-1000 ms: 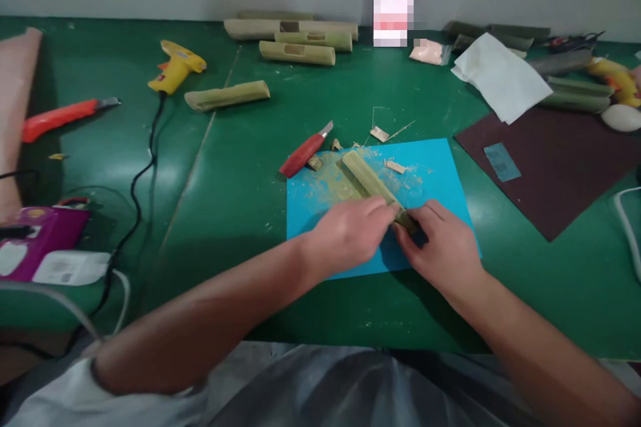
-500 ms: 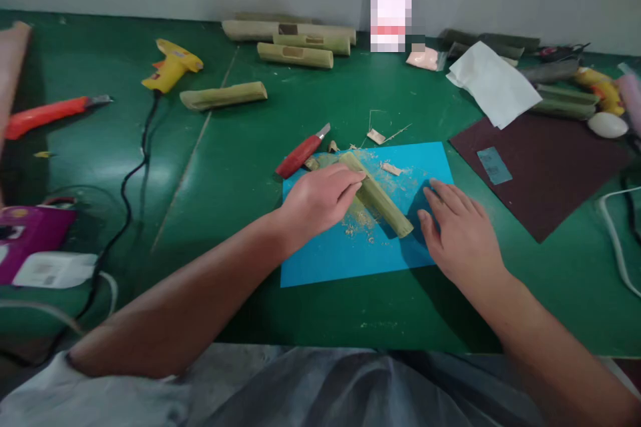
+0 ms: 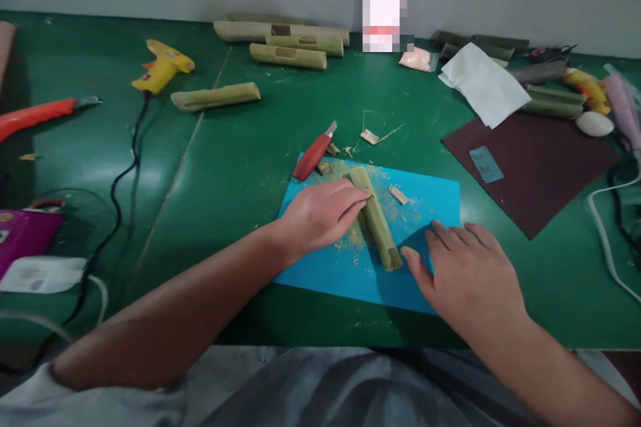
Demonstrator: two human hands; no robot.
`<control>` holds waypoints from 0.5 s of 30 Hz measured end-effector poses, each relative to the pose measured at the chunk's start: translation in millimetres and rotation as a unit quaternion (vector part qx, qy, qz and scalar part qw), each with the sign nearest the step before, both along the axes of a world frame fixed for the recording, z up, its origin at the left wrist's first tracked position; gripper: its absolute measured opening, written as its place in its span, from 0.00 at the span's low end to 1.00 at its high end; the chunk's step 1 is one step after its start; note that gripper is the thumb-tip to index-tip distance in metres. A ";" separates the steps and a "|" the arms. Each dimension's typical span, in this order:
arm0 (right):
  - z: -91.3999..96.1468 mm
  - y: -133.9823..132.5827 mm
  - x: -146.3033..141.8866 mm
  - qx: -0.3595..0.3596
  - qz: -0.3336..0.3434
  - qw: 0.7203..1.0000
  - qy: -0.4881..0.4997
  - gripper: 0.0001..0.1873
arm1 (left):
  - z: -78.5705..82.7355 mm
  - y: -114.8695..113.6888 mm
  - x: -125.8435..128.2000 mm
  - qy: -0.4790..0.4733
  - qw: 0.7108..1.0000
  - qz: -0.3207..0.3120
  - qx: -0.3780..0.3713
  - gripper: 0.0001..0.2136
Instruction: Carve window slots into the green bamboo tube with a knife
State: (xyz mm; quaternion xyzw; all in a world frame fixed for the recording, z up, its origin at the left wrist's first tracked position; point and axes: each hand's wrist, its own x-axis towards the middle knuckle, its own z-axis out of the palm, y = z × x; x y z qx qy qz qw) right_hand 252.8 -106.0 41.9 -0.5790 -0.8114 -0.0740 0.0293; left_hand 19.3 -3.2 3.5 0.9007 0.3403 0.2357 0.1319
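A green bamboo piece [image 3: 376, 220] lies on a blue sheet [image 3: 435, 203] dusted with sawdust. My left hand [image 3: 320, 213] rests on the bamboo's upper half, fingers laid over it. My right hand [image 3: 468, 277] lies flat on the sheet just right of the bamboo's near end, fingers spread, holding nothing. A red-handled knife [image 3: 314, 153] lies at the sheet's top left corner, beside small bamboo chips [image 3: 370, 137].
Several bamboo tubes [image 3: 288, 47] lie along the far wall and one [image 3: 215, 96] nearer. A yellow glue gun [image 3: 160, 67] with black cord, an orange cutter [image 3: 35, 113], brown sandpaper [image 3: 531, 163], white paper [image 3: 483, 83] and a purple box [image 3: 25, 230] surround the sheet.
Both hands gripped the bamboo's near end a second ago. My right hand has let go and flattened on the sheet; my left has slid up the bamboo. The sheet and bamboo have rotated.
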 end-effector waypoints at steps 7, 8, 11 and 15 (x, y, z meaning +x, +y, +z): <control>-0.1 -3.3 -17.4 -0.010 0.026 0.998 0.050 0.27 | 0.5 -0.3 0.2 0.004 1.000 -0.010 -0.008 0.13; -1.9 -4.4 -19.1 -0.011 0.030 0.998 0.053 0.24 | 0.4 0.0 0.1 0.003 1.000 -0.009 -0.007 0.13; -7.3 -7.0 -22.0 -0.004 0.036 0.998 0.060 0.15 | -0.2 1.2 -0.4 -0.003 1.000 0.000 -0.008 0.13; -11.0 -3.7 -20.9 0.017 0.025 0.997 0.070 0.13 | -0.8 5.0 -1.5 -0.019 1.000 0.017 -0.004 0.12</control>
